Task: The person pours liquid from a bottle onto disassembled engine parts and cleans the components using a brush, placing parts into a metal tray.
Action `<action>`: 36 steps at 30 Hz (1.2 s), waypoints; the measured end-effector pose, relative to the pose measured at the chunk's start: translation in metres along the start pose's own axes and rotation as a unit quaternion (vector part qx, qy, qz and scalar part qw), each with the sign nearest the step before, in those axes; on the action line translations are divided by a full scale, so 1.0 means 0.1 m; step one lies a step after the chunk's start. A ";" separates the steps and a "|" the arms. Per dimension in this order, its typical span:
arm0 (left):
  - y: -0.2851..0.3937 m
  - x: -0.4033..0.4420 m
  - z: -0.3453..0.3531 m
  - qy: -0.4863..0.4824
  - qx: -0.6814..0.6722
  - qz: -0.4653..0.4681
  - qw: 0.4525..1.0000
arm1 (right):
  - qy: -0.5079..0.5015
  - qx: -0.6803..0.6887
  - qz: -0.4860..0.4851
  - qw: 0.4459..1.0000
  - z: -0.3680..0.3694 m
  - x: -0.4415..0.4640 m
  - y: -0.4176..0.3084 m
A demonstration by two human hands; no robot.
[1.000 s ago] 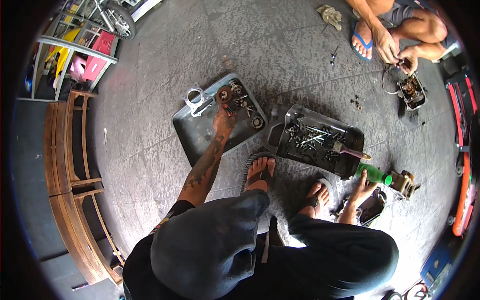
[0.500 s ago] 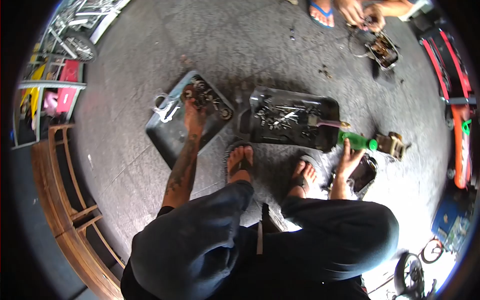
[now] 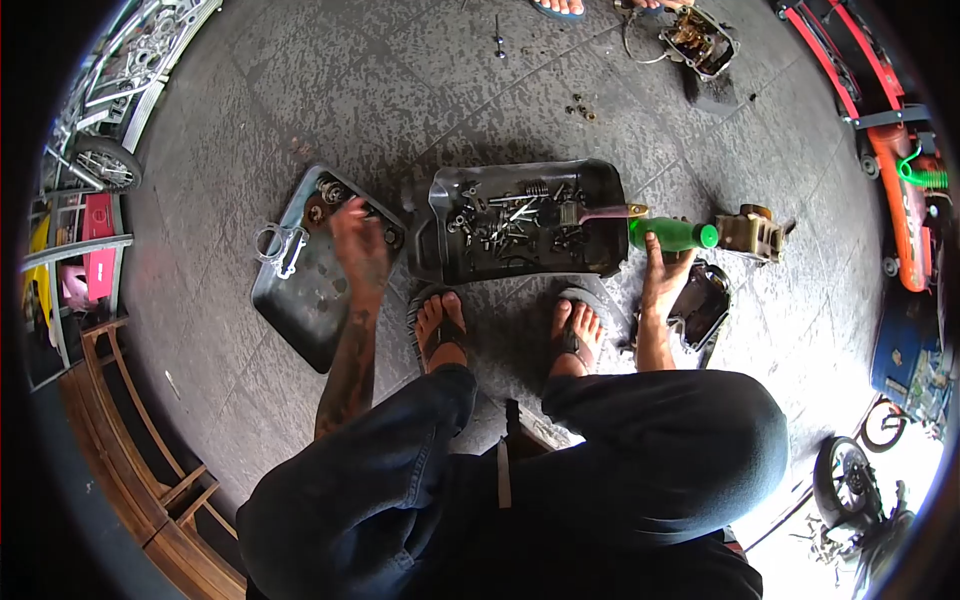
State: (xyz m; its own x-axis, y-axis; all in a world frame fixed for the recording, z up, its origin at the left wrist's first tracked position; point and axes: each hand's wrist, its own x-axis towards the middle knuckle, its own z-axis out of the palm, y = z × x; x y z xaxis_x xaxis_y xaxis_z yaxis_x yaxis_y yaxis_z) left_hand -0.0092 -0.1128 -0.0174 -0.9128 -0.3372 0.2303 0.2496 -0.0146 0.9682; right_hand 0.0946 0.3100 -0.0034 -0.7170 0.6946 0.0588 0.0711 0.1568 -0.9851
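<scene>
My left hand (image 3: 362, 250) hovers over the shallow metal tray (image 3: 300, 318), its fingers smeared by motion, so I cannot tell whether it holds anything. Greasy gears and metal parts (image 3: 326, 198) lie at that tray's far end, partly hidden by the hand. A silver metal bracket with a ring (image 3: 283, 250) rests on its left edge. My right hand (image 3: 665, 275) is closed around a green plastic bottle (image 3: 675, 235), lying sideways beside the deep black tray (image 3: 598, 182). Bolts and small parts (image 3: 510, 225) fill that tray's middle, with a paintbrush (image 3: 610, 212) across its right side.
Right of the bottle stands a metal engine part (image 3: 752, 236); a dark casing (image 3: 702, 305) lies nearer me. An open engine casing (image 3: 698, 42) sits near another person's foot (image 3: 560, 8). Small parts (image 3: 580, 108) lie on the floor. A wooden frame (image 3: 130, 450) borders the left.
My left hand has lifted off the greasy parts and blurs with movement. My right hand keeps hold of the bottle. The camera view has shifted, and the other person's hands have mostly left the frame.
</scene>
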 end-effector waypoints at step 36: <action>0.44 -0.36 1.33 -0.199 -0.180 -0.429 0.863 | -0.261 -0.152 0.047 0.952 0.72 -0.04 -0.22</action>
State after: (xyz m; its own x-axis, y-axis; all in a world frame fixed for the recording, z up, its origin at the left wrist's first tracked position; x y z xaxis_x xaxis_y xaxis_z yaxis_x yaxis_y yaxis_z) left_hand -0.0084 0.0236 0.0295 -0.8320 0.2914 -0.4721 -0.5546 -0.4133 0.7222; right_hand 0.0457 0.2531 0.0058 -0.9389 0.2838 -0.1945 0.2930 0.3630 -0.8845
